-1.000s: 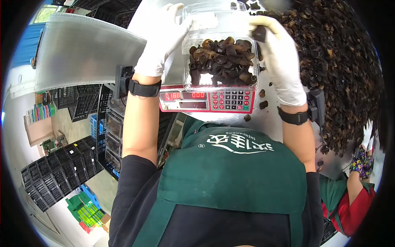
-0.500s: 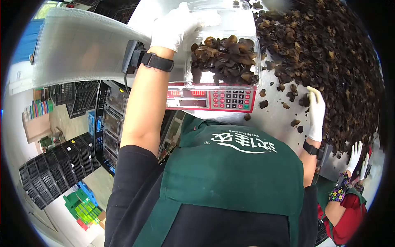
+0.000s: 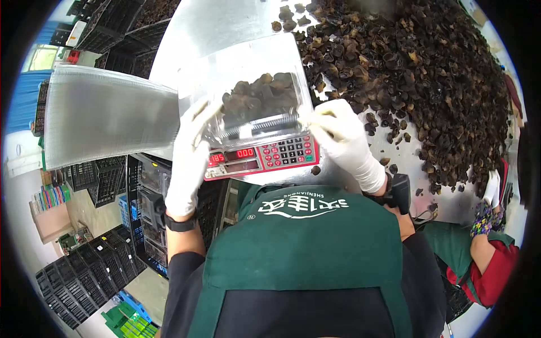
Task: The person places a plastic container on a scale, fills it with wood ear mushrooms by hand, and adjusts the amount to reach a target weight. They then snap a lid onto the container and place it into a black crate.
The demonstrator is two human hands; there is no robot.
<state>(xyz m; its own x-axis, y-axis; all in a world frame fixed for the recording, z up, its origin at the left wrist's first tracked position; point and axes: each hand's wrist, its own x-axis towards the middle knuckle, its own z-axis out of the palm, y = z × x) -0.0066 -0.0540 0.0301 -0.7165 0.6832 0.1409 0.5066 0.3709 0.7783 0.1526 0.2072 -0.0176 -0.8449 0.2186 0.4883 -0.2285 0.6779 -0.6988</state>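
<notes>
A clear plastic clamshell box (image 3: pixel 262 121) of dark wood ear mushrooms (image 3: pixel 259 96) stands on a red-and-white digital scale (image 3: pixel 290 152), its lid now over the mushrooms. My left hand (image 3: pixel 191 152), white-gloved, grips the box's near left corner, fingers along its side. At the near right corner my right hand (image 3: pixel 341 138), also gloved, pinches the rim between thumb and bent fingers. Red digits glow on the scale's display, partly covered at the left by my left hand.
A large heap of loose wood ears (image 3: pixel 394 73) covers the metal table (image 3: pixel 208 22) to the right. A stack of clear sheets or lids (image 3: pixel 110 118) juts out at left. Black crates (image 3: pixel 90 276) stand below left. A co-worker's gloved hand (image 3: pixel 492 188) is at far right.
My right hand has come from the loose mushrooms to the box's right corner. My left hand has moved from the far side to the near left corner. The lid has come down over the box.
</notes>
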